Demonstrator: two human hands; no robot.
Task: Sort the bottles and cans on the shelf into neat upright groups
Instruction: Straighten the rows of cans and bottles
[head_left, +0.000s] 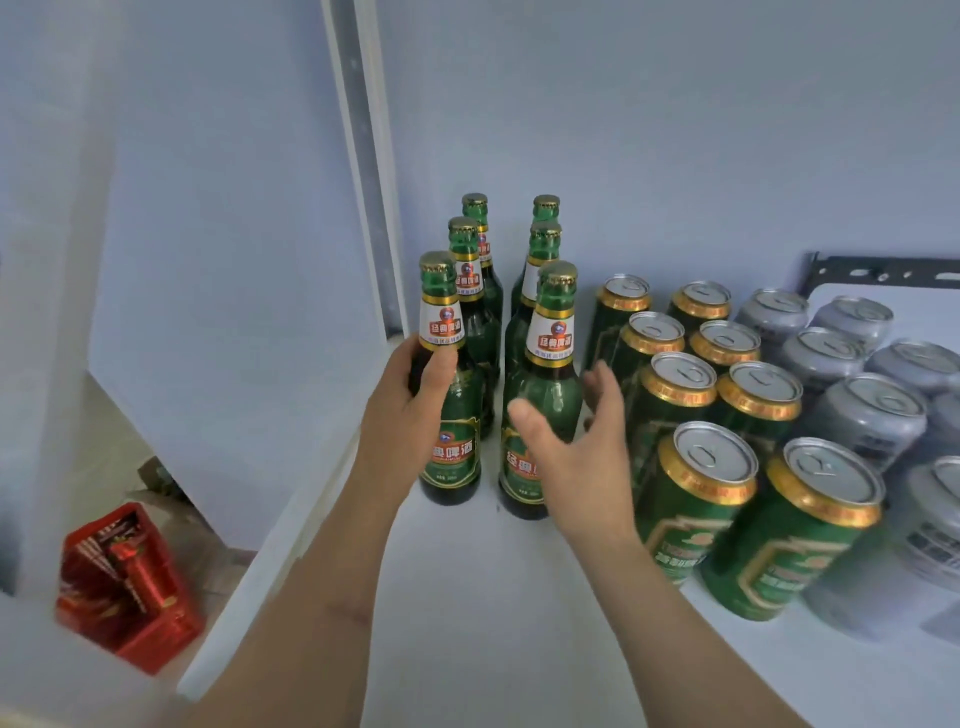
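Left hand (415, 395) is gripping the near-left bottle (451, 395) at its shoulder. Right hand (576, 441) is hovering, fingers spread, beside the near-right bottle (545, 384).

A shop stockroom or storage corner: a white shelf (467, 597) carries rowed beer bottles (545, 395) and cans (696, 499); a red crate (130, 587) sits on the floor, left.

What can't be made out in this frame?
- Head view: grey cans cut off by the right edge; count unknown.
- Rear bottles hidden behind front ones.
- Right hand covers the front bottle's label; contact unclear.
- Red box blurred.
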